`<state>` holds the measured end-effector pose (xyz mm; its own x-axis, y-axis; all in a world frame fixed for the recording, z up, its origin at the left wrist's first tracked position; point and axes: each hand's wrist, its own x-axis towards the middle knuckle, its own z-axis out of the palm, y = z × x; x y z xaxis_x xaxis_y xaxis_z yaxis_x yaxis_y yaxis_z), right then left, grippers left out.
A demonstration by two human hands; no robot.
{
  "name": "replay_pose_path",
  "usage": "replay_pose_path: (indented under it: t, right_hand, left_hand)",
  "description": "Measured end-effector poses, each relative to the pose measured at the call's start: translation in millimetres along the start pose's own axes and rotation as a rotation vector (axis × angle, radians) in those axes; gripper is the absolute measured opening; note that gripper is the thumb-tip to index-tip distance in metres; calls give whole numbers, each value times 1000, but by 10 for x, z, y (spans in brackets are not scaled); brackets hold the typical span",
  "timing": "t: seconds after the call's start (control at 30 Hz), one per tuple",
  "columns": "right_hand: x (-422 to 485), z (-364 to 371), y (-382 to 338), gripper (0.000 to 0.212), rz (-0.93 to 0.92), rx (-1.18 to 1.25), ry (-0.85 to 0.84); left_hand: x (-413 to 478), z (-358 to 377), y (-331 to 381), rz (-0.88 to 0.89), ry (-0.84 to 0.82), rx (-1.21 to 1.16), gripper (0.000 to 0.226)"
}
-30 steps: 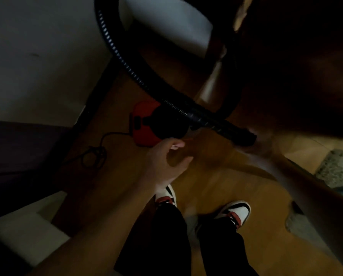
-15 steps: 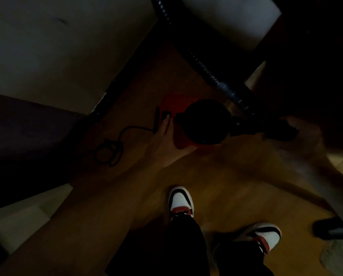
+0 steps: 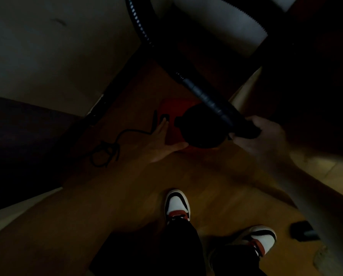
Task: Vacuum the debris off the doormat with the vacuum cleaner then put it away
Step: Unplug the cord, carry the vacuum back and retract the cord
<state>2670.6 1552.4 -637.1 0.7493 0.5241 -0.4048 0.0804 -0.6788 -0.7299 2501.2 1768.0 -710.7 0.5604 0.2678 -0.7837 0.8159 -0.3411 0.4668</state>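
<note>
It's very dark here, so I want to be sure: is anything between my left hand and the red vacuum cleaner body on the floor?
Nothing visible: the left hand lies open against the vacuum cleaner body, beside its power cord.

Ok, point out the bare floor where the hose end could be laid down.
Bare wood floor lies open between the red vacuum body and the shoes. It is crowded left of the body, where the coiled cord lies, and at the body itself, under both hands.
</note>
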Motion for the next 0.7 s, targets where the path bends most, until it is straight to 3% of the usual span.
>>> replay_pose_path:
  t: [0.23,0.37,0.53,0.7]
  right_hand:
    - [-152,149,-343,33,-128,-5,11]
    - [-212,185,-577,21,-194,1,10]
    - [-297,133,-1081,24,-292,104,-26]
    - [-436,159,-1551,25,-400,205,-46]
  left_hand:
    - [-333,-63,329,104,118,-204,116]
    - [-706,-210,489,244,216,-314,109]
    - [-1341,-536,632,257,489,-320,93]
    - [-1937,-715,652,251,839,-126,82]
